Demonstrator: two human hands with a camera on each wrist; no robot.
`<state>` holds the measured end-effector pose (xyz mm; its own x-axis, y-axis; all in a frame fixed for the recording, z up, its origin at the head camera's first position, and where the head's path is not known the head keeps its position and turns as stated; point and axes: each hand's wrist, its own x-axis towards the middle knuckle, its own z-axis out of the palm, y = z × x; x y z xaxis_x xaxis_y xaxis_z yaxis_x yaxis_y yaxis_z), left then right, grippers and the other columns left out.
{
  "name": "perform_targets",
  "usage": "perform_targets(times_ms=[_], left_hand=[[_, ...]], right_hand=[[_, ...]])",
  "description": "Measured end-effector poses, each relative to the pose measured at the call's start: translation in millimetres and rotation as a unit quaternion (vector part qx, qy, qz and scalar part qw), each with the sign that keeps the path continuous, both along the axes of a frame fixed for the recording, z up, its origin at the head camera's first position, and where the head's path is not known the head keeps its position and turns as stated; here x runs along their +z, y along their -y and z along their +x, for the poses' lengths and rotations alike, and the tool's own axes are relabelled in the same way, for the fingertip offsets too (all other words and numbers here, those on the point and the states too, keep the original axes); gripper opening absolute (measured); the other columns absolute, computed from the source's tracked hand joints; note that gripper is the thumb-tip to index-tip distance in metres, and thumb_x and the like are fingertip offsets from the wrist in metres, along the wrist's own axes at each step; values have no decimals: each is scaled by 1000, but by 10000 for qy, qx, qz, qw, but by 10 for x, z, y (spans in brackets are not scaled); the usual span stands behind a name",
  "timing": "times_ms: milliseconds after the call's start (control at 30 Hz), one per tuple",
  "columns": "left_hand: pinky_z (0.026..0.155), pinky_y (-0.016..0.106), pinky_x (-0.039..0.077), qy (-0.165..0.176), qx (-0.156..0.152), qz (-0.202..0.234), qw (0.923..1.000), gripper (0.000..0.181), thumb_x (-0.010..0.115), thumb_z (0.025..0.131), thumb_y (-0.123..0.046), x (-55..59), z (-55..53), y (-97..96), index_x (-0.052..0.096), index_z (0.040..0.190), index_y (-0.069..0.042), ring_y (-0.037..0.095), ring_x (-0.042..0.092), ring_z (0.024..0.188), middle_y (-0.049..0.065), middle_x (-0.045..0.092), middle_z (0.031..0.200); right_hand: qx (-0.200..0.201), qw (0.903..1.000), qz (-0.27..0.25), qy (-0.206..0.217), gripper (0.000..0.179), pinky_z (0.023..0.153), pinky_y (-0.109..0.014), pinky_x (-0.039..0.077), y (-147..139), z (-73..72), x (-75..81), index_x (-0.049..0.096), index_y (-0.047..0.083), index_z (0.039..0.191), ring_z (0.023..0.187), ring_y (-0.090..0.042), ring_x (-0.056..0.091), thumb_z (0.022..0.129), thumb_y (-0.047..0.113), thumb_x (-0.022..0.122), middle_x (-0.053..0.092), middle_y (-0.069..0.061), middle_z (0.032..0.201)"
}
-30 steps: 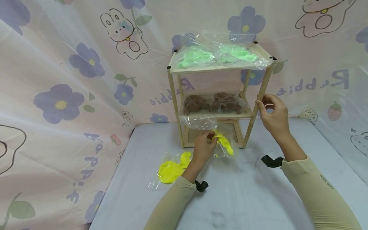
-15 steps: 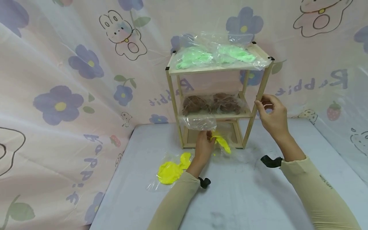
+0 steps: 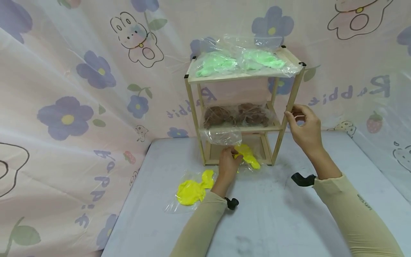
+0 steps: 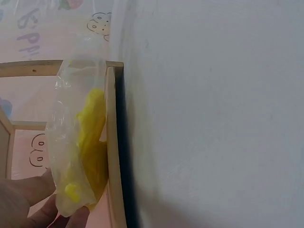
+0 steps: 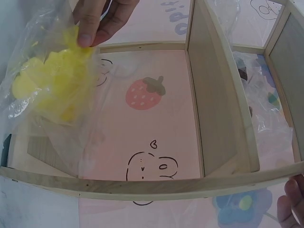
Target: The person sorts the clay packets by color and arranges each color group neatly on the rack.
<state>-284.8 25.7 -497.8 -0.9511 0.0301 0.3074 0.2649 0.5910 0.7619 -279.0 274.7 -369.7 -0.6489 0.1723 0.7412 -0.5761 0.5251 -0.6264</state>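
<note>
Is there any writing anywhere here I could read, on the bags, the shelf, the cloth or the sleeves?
"Rabbit": printed on the backdrop cloth right of the wooden shelf; it reads mirrored.
The same word, mirrored, shows left of the shelf, partly hidden behind it.
Purple letters down the cloth at lower left: too distorted to read.
Small dark print on the right sleeve: too small to read.
Bags of yellow pieces, green and brown pieces: no label visible.
</note>
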Motion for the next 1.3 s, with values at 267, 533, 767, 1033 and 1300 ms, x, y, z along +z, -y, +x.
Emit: perform_targets(times_ms=[267,533,767,1033,1300], left_hand=[[94,38,58,390,-38,-76,9992,28,84,94,-7,-57,-13,-105,71,115,5,27,63,105,21,63,122],[104,37,56,445,-154,-309,9984,33,79,99,-10,-128,-64,-173,71,127,7,29,65,118,18,64,126],[111,38,52,401,-261,-471,9977,33,74,103,-10,-171,-92,-243,70,132,5,28,61,127,16,64,134],[113,37,50,341,-305,-437,9980,36,75,103,-11,-234,-178,-267,68,134,5,29,61,129,16,63,136],[112,39,51,333,-291,-151,9989,35,77,99,-6,-249,-238,-239,70,130,7,31,62,126,18,65,132]], right_hand=[[-21,10000,25,9,25,84,-10,48,-14,-5,-3,70,-9,123,93,5,59,102,4,73,63,14,106],[11,9999,124,-62,26,83,-9,47,-6,10,-1,70,-8,126,94,6,58,102,1,73,69,-15,110],[-4,9999,138,-43,26,84,-10,47,-18,-10,-14,70,-8,126,94,7,58,103,3,72,68,-6,109],[-37,9998,174,-14,26,85,-10,47,-37,-12,-19,69,-9,126,95,7,58,104,5,71,68,-3,109],[42,9999,122,-38,25,84,-10,47,-22,1,-9,71,-7,125,94,5,59,102,3,73,69,-10,111]])
